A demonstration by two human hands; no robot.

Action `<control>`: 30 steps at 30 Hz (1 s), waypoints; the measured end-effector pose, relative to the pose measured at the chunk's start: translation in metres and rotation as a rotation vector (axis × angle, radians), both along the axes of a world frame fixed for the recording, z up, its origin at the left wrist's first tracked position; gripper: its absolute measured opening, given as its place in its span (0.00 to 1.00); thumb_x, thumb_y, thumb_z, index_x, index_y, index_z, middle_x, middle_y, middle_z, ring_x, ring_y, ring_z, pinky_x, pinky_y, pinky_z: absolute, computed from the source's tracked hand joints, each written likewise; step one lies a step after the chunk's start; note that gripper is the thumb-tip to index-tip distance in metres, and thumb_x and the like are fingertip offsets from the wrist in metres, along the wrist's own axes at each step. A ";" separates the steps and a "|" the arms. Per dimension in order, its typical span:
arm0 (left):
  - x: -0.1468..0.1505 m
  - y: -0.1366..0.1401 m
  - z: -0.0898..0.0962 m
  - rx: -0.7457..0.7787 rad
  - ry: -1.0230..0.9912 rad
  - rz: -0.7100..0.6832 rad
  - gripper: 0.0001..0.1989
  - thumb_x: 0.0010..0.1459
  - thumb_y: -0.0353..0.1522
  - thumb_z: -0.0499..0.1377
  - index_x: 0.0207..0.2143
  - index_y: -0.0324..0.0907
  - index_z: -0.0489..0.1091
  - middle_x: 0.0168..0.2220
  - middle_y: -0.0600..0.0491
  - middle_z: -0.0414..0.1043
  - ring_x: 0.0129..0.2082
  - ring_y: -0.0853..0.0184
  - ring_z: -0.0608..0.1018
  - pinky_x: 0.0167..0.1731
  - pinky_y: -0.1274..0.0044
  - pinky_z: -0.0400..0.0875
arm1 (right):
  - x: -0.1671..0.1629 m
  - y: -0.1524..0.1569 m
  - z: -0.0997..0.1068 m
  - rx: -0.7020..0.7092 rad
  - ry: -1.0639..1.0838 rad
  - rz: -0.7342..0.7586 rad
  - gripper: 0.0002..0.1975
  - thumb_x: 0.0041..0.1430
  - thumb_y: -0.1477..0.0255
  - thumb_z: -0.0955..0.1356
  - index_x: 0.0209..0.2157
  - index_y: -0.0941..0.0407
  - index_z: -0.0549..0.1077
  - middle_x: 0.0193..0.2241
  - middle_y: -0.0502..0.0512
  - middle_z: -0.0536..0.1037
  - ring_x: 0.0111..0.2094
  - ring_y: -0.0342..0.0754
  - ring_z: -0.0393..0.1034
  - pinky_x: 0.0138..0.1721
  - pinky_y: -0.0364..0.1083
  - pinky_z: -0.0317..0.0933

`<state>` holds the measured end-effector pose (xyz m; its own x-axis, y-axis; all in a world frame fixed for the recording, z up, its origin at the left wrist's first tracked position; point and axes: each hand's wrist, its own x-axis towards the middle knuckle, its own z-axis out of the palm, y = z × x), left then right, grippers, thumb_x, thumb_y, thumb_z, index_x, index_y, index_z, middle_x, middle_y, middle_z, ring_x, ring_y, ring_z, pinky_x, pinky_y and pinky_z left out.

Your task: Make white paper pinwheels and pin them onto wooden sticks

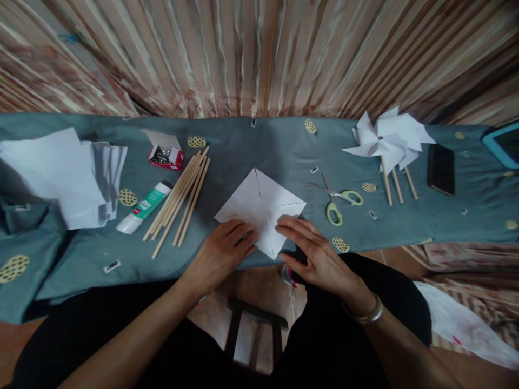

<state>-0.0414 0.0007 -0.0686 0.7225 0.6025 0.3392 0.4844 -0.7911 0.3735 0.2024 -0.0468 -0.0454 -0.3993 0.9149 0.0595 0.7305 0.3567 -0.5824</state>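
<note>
A white square of paper [263, 189] lies on the cloth with one corner towards me. Slits run in from its corners and stop short of the middle. My left hand [227, 243] rests on its left lower edge, the fingers bent but loose and the thumb apart. On the right lower edge, the fingers of my right hand [310, 251] lie across the paper, with the thumb spread away below. Right of the paper are open scissors [334, 195] with green handles. Several wooden sticks [182, 194] lie in a bundle to the left.
A glue tube [144, 208], an open red box of small metal pieces [166, 155] and stacked white sheets [60, 178] are on the left. Paper pinwheels on sticks [389, 138], a phone [441, 168] and a blue-framed tablet [503, 146] lie right. A curtain [259, 59] hangs behind the table.
</note>
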 end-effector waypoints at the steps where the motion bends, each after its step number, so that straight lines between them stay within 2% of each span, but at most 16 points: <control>1: 0.001 0.000 0.000 0.009 -0.004 -0.002 0.09 0.65 0.29 0.56 0.44 0.38 0.74 0.43 0.45 0.77 0.46 0.58 0.76 0.47 0.65 0.75 | 0.000 0.000 0.001 -0.005 0.002 -0.002 0.24 0.61 0.69 0.68 0.58 0.54 0.68 0.59 0.60 0.70 0.62 0.57 0.62 0.62 0.62 0.58; 6: 0.006 0.003 0.003 -0.048 -0.081 0.023 0.08 0.65 0.28 0.55 0.39 0.39 0.74 0.39 0.47 0.77 0.40 0.61 0.76 0.42 0.68 0.75 | -0.005 0.002 0.002 -0.001 0.081 -0.057 0.19 0.62 0.71 0.68 0.55 0.52 0.70 0.55 0.59 0.74 0.58 0.56 0.66 0.59 0.60 0.62; 11: 0.010 0.005 0.003 -0.163 -0.184 0.082 0.06 0.64 0.27 0.56 0.37 0.38 0.73 0.36 0.49 0.76 0.36 0.63 0.75 0.39 0.70 0.74 | -0.018 0.000 -0.004 0.102 0.210 -0.212 0.11 0.63 0.75 0.66 0.46 0.50 0.73 0.44 0.56 0.80 0.48 0.51 0.74 0.50 0.54 0.69; 14: 0.010 0.005 0.001 -0.184 -0.228 0.108 0.05 0.64 0.27 0.56 0.36 0.37 0.72 0.35 0.48 0.75 0.36 0.64 0.75 0.38 0.71 0.74 | -0.024 -0.002 -0.005 0.168 0.189 -0.241 0.10 0.63 0.77 0.66 0.45 0.51 0.72 0.44 0.57 0.80 0.47 0.51 0.75 0.49 0.53 0.69; 19: 0.010 0.005 -0.001 -0.192 -0.248 0.146 0.04 0.63 0.25 0.56 0.35 0.35 0.71 0.35 0.48 0.74 0.36 0.64 0.76 0.38 0.71 0.75 | -0.028 -0.001 -0.008 0.300 0.084 -0.169 0.12 0.63 0.80 0.66 0.48 0.57 0.71 0.48 0.63 0.78 0.51 0.52 0.74 0.50 0.53 0.70; 23: 0.011 0.005 -0.001 -0.218 -0.250 0.171 0.05 0.62 0.24 0.56 0.34 0.36 0.71 0.37 0.48 0.72 0.38 0.65 0.76 0.39 0.73 0.75 | -0.027 -0.002 -0.014 0.409 -0.033 -0.062 0.23 0.61 0.83 0.66 0.58 0.61 0.66 0.51 0.67 0.77 0.55 0.55 0.71 0.52 0.54 0.70; 27: 0.011 0.007 0.000 -0.250 -0.253 0.177 0.05 0.62 0.25 0.56 0.34 0.37 0.70 0.37 0.49 0.71 0.37 0.66 0.76 0.38 0.74 0.75 | -0.027 -0.004 -0.015 0.372 -0.142 -0.061 0.28 0.62 0.84 0.65 0.63 0.59 0.62 0.59 0.70 0.69 0.57 0.57 0.69 0.54 0.57 0.69; 30: 0.012 0.007 0.000 -0.256 -0.252 0.187 0.05 0.62 0.25 0.56 0.33 0.38 0.69 0.37 0.50 0.71 0.37 0.67 0.76 0.38 0.74 0.75 | -0.030 -0.003 -0.013 0.345 -0.164 -0.065 0.28 0.63 0.83 0.63 0.64 0.57 0.61 0.61 0.69 0.67 0.58 0.58 0.67 0.54 0.58 0.68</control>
